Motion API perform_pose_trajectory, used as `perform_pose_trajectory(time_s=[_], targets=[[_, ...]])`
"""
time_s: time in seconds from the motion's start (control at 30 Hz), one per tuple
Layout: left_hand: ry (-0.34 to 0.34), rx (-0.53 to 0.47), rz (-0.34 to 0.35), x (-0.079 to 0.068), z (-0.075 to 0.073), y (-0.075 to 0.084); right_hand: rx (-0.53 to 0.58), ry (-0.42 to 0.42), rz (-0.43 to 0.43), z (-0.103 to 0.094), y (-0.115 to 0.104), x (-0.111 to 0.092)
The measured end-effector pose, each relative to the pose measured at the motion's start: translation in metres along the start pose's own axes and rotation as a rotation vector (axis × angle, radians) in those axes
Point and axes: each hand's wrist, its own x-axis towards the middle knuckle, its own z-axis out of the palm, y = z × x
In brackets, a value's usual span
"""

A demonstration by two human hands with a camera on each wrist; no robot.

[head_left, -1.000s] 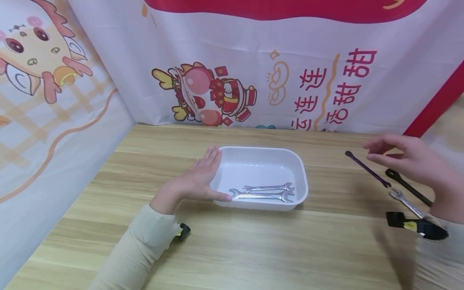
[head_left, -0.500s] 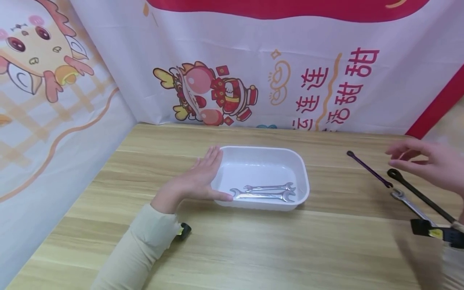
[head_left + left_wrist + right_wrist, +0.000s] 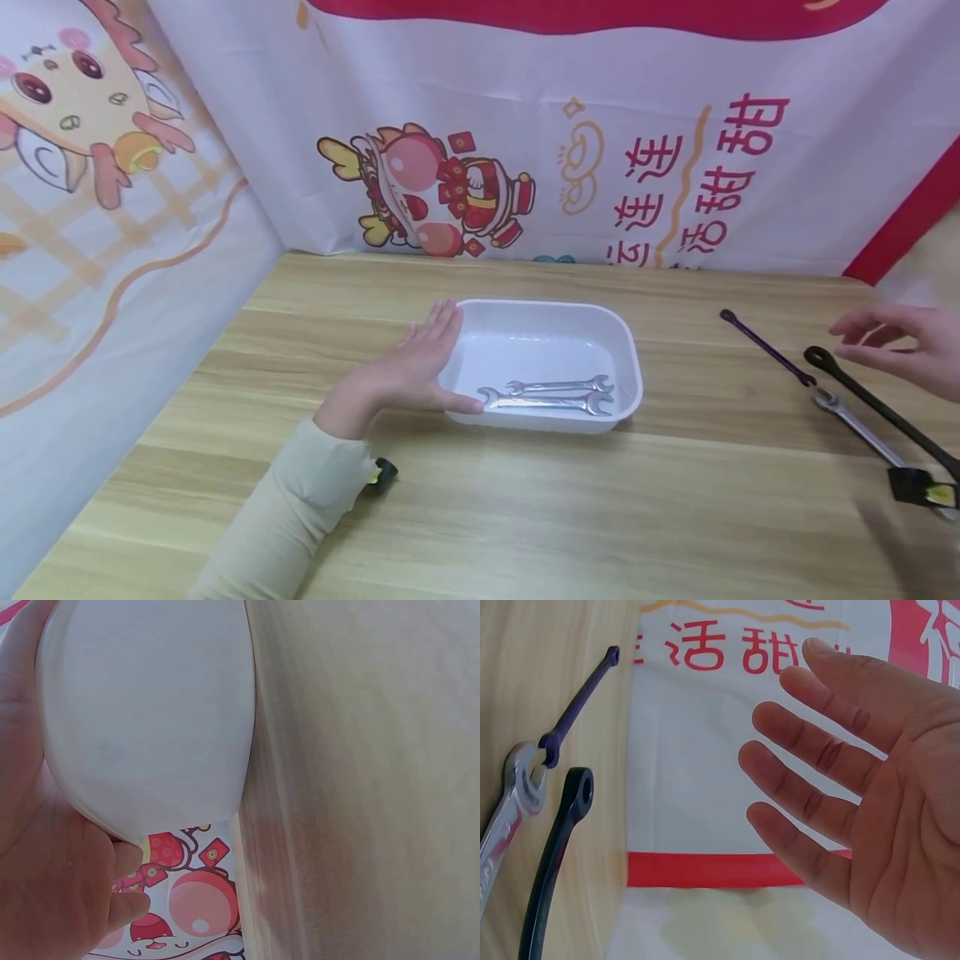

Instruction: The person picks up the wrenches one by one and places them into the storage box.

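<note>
My left hand (image 3: 408, 371) rests against the left end of a white plastic tray (image 3: 626, 333), fingers at its far corner and thumb along the near rim. In the left wrist view the hand (image 3: 52, 847) lies along the edge of the tray (image 3: 150, 712). Two silver open-end wrenches (image 3: 558, 386) (image 3: 543, 403) lie inside the tray. At the right, my right hand (image 3: 903, 342) hovers over the far end of a black wrench (image 3: 873, 404). Its palm and loosely bent fingers hold nothing, as the right wrist view shows the hand (image 3: 870, 795).
A thin purple wrench (image 3: 767, 346) and a silver wrench (image 3: 858, 427) lie on the wooden table (image 3: 562, 517) near the black one. A printed white cloth (image 3: 465, 83) hangs behind the table's back edge.
My right hand has moved to the right, away from the purple wrench and over toward the black wrench. The left hand and tray have stayed in place.
</note>
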Motion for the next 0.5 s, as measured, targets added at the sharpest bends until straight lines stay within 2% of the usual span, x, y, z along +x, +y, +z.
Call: perform_pose_trajectory(time_s=[0.5], targets=[[0.002,0.011,0.004,0.004,-0.002,0.001,-0.004,-0.086,0.064,0.005,0.027,-0.009]])
